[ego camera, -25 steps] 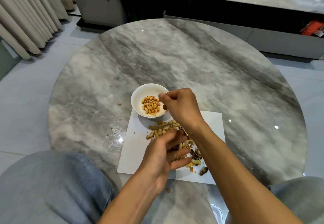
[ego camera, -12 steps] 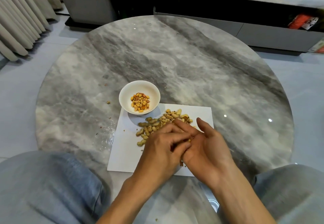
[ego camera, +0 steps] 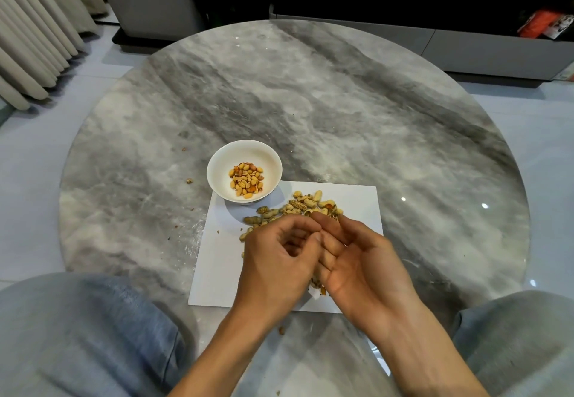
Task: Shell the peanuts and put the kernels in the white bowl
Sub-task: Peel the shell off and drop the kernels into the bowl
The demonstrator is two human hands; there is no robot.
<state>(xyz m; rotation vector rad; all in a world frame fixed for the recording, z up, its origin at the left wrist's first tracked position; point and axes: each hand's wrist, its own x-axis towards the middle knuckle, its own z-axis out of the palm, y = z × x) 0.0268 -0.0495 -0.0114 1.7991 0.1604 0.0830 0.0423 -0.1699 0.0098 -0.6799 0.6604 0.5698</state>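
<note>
Your left hand (ego camera: pixel 276 260) and right hand (ego camera: pixel 357 269) are touching, fingers curling together; I cannot tell what they are holding. The peanuts (ego camera: pixel 298 207) are lying just ahead, the white bowl (ego camera: pixel 217 167) ahead-left, nearer your left hand.

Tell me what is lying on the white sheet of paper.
On the white paper lies a pile of unshelled peanuts, and the white bowl overlaps its far left corner. The left hand and right hand hide its middle; shell scraps peek out below.

Soft, even light; small glare spots on the marble table (ego camera: pixel 341 101); edges bowed.
</note>
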